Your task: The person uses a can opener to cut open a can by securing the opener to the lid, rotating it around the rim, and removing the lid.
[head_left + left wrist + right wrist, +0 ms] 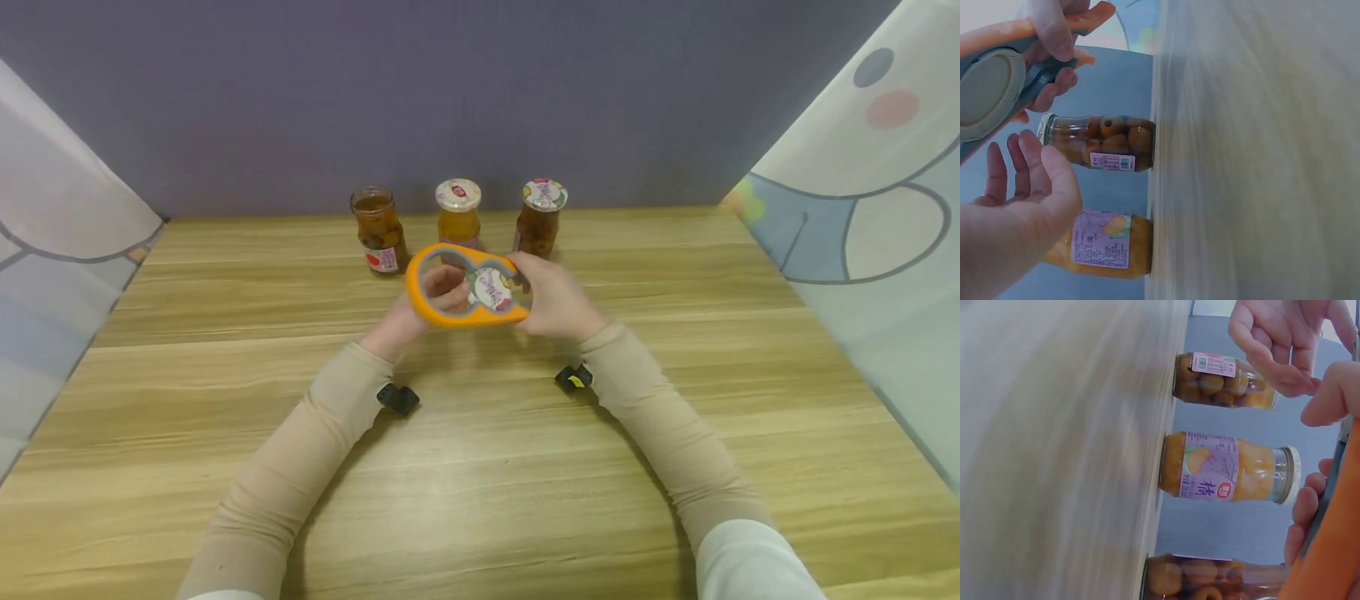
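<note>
An orange and grey jar opener point(422, 310) is in my right hand point(553, 302), which grips its handle end above the table. Held in the opener is a round patterned lid point(491, 289); its pale inner side shows in the left wrist view. My left hand point(1029, 194) is beneath the opener, palm up, with loosely bent fingers and nothing held. In the head view its fingers show through the opener's larger opening. Behind the hands, a jar point(379, 225) of dark fruit at the left has an uncovered mouth.
A lidded jar point(1204, 465) of orange fruit stands in the middle of the back row. Another lidded jar point(537, 229) with dark round fruit is at the right. The wooden table point(480, 500) ends at a grey panel point(480, 92), with printed curtains at both sides.
</note>
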Demonstrator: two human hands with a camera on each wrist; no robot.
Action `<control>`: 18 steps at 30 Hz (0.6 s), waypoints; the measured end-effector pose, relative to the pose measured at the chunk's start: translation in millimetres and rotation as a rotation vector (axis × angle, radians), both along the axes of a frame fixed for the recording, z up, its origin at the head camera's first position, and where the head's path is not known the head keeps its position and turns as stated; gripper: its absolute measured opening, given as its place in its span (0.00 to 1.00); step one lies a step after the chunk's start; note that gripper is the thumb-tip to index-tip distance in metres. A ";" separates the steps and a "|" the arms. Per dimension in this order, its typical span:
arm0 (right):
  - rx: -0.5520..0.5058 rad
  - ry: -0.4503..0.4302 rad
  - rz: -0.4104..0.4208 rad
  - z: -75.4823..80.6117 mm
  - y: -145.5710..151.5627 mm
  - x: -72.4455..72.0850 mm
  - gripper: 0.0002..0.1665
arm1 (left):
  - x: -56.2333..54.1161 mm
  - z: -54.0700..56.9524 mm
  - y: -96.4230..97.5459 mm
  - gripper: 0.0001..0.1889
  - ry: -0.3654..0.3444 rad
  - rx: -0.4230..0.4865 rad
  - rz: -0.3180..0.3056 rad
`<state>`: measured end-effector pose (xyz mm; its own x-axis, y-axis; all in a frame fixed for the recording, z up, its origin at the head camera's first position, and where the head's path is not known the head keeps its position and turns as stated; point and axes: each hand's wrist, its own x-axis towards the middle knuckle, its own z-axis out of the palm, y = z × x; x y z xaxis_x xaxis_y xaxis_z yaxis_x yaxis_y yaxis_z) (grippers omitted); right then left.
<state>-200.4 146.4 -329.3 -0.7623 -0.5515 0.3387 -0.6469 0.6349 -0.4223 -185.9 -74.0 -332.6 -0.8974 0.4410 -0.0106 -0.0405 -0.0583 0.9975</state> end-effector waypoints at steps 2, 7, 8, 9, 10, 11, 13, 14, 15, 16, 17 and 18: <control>-0.010 0.008 0.014 0.2 -1.4 0.7 0.44 | 0.4 -1.5 -0.2 0.44 -0.012 0.044 -0.016; -0.029 0.033 0.043 0.2 -2.9 1.5 0.45 | -0.1 -6.7 1.8 0.38 -0.087 0.193 -0.119; -0.031 0.039 0.048 0.1 -3.2 1.4 0.45 | -0.2 -7.8 2.2 0.35 -0.108 0.222 -0.138; -0.033 0.043 0.053 0.1 -3.4 1.5 0.45 | -0.4 -9.1 2.3 0.31 -0.123 0.247 -0.155; -0.036 0.045 0.060 0.1 -3.8 1.5 0.45 | -0.3 -10.2 2.1 0.28 -0.137 0.267 -0.165; -0.035 0.047 0.065 0.0 -4.1 1.6 0.46 | -0.3 -11.3 1.8 0.25 -0.152 0.287 -0.172; -0.029 0.046 0.069 -0.5 -4.9 1.9 0.46 | -0.3 -13.2 0.9 0.22 -0.160 0.316 -0.187; -0.026 0.046 0.071 -0.9 -5.2 1.8 0.46 | -0.3 -13.9 0.4 0.22 -0.163 0.330 -0.198; -0.023 0.045 0.072 -1.1 -5.5 2.1 0.47 | -0.4 -14.8 -0.1 0.23 -0.162 0.335 -0.210; -0.022 0.044 0.073 -1.2 -5.9 2.3 0.47 | -0.3 -15.2 -0.6 0.25 -0.158 0.335 -0.223; -0.019 0.044 0.073 -1.6 -6.0 2.5 0.47 | -0.4 -15.6 -0.9 0.29 -0.153 0.336 -0.239; -0.021 0.041 0.077 -1.6 -6.3 2.6 0.47 | -0.3 -16.0 -1.3 0.33 -0.146 0.335 -0.255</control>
<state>-197.7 140.0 -330.9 -0.7034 -0.6003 0.3806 -0.7103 0.5743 -0.4071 -186.2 -75.3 -348.6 -0.7595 0.6484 0.0518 -0.2349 -0.3477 0.9077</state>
